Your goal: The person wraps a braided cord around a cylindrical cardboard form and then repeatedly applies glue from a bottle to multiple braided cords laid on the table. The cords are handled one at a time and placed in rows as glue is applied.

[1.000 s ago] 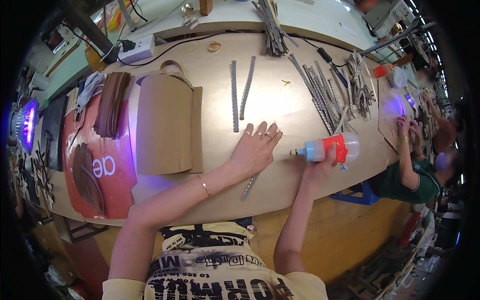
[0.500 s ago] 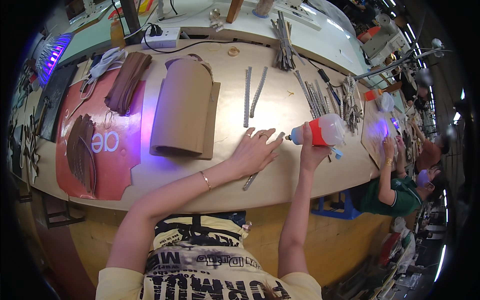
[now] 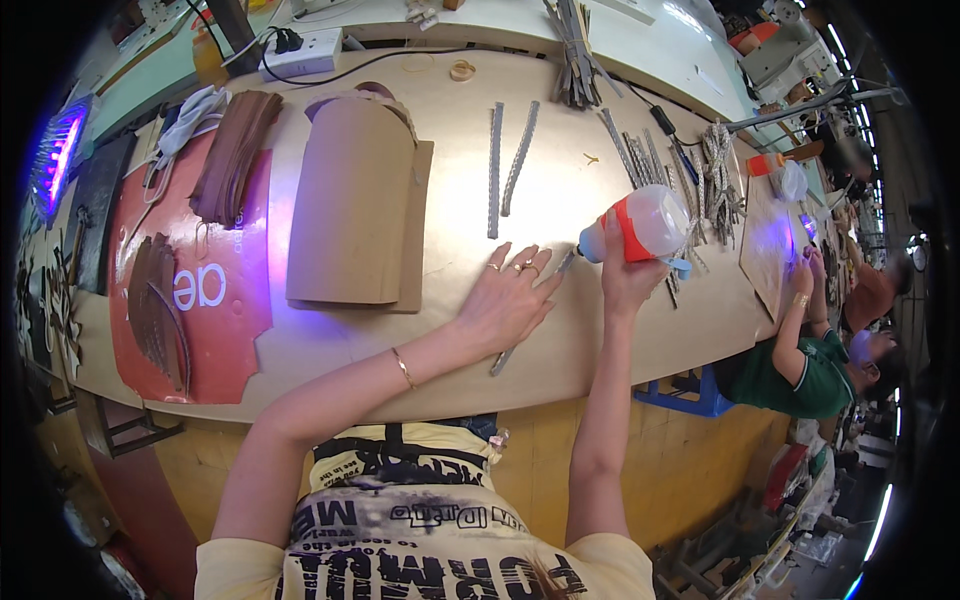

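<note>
My left hand (image 3: 507,302) lies on the table with its fingers stretched and spread, over a narrow grey strip (image 3: 503,361). The strip's near end shows below the palm and its far end beyond the index finger; the middle is hidden. My right hand (image 3: 630,279) is wrapped around a squeeze bottle (image 3: 659,220), translucent with a red band and a blue cap. The bottle is tipped sideways, its dark nozzle pointing left at the strip's far end. Whether nozzle and strip touch, I cannot tell. Two similar grey strips (image 3: 495,172) lie apart beyond my left hand.
Left of my hands stands a folded brown board (image 3: 350,205). Farther left, brown strip bundles (image 3: 236,158) rest on a red sheet (image 3: 240,340). More grey strips (image 3: 645,160) lie beyond the bottle, near a standing bundle (image 3: 575,65). At right, a co-worker (image 3: 805,370) sits by the table.
The bottle's nozzle has moved slightly away from my left hand's fingers, toward the far side. My left hand stays spread on the strip. The whole view has shifted a little.
</note>
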A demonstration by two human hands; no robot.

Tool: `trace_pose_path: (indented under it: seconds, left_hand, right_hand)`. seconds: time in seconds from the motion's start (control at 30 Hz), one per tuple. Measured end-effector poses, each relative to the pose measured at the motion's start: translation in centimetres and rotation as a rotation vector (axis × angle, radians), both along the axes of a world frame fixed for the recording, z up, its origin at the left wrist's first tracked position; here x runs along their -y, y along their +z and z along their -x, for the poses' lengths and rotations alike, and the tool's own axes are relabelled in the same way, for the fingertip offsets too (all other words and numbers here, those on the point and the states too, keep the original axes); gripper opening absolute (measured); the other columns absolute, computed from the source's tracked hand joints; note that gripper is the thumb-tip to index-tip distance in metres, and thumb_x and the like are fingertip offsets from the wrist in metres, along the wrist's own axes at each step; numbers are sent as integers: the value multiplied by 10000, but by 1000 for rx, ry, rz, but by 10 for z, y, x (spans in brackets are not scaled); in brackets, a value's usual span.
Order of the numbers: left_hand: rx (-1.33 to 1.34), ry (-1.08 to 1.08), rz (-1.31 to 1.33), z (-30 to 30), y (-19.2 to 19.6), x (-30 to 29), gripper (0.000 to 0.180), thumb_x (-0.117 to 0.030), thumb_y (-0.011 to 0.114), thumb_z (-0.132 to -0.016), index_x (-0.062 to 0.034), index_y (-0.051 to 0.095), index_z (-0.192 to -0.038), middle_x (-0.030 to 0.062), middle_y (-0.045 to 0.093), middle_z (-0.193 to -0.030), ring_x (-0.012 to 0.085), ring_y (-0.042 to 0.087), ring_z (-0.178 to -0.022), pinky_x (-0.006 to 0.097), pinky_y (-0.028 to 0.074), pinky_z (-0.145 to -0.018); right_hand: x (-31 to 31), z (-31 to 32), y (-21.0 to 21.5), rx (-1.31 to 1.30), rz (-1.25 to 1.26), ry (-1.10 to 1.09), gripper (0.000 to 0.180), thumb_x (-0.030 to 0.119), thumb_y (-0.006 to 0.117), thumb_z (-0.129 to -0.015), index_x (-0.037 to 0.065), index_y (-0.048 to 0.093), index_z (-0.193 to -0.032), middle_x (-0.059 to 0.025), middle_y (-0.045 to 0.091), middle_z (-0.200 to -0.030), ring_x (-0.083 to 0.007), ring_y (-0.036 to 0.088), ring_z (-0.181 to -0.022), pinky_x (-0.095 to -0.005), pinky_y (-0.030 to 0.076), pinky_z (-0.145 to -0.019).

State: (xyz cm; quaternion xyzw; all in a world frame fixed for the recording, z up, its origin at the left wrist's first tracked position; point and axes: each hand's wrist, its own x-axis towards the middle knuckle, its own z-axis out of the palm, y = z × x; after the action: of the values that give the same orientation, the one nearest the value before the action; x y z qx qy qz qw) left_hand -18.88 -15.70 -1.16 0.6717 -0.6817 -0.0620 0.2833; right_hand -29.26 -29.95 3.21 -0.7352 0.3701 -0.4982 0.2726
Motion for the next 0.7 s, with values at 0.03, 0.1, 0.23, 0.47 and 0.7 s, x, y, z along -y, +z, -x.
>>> trace_pose_path:
  seconds: [0.03,0.1,0.23,0.47,0.7]
  left_hand:
    - [-3,-1,2,0,0,0,371,-271,605,-905,-98,601,-1234,157,518,-1308,306,464,-1279,519,304,-1091]
    - [-14,-1,6,-1,1,0,369,-269,608,-903,-97,603,-1230,155,519,-1309,304,466,-1278,517,306,-1089]
    - [-34,1,8,-1,1,-1,371,-265,613,-899,-93,604,-1228,154,520,-1310,303,465,-1280,513,307,-1089]
    - [-39,3,6,-1,1,-1,375,-268,610,-903,-96,604,-1237,151,519,-1313,301,462,-1285,511,303,-1094]
    - [-37,6,19,-1,-2,-2,366,-280,598,-919,-111,607,-1244,141,509,-1342,284,451,-1304,508,293,-1108]
  right_hand:
    - [1,0,-1,-1,13,-3,326,175,786,-816,-45,655,-1017,-109,699,-938,-181,665,-840,-334,532,-793]
    - [1,1,-4,5,35,9,328,176,784,-820,-49,656,-1022,-110,698,-943,-179,665,-841,-333,532,-791]
    - [0,2,-7,77,-41,-6,310,160,779,-828,-48,655,-1022,-109,695,-958,-174,663,-843,-330,535,-798]
    - [2,2,-8,96,-14,11,325,148,778,-829,-56,640,-1041,-110,688,-973,-171,657,-859,-331,537,-806]
    - [3,2,-7,46,65,39,342,181,811,-802,-54,652,-994,-115,702,-910,-190,678,-801,-331,545,-766]
